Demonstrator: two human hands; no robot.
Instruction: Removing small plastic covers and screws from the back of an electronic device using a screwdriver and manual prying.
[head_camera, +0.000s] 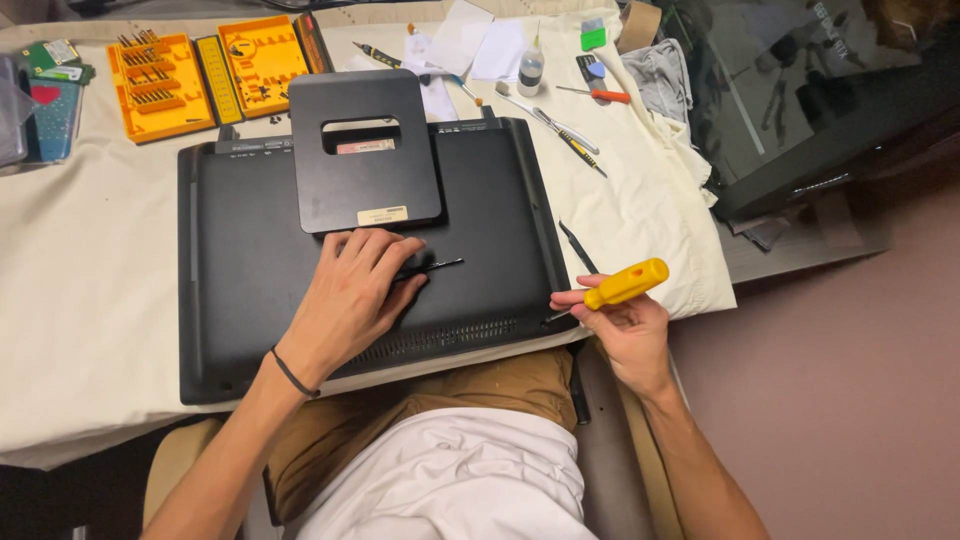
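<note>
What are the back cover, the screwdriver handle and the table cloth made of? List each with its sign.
Back cover: looks like matte black plastic; dull even sheen, moulded vent slots.
Screwdriver handle, in the right hand: glossy yellow plastic, probably; smooth with a highlight.
Cloth: cream woven fabric; it wrinkles and drapes over the edge.

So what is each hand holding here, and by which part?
The right hand grips a yellow-handled screwdriver by the lower handle, near the shaft. The left hand rests on the black back panel, fingers over a thin black tool; whether it grips that cannot be told.
</note>
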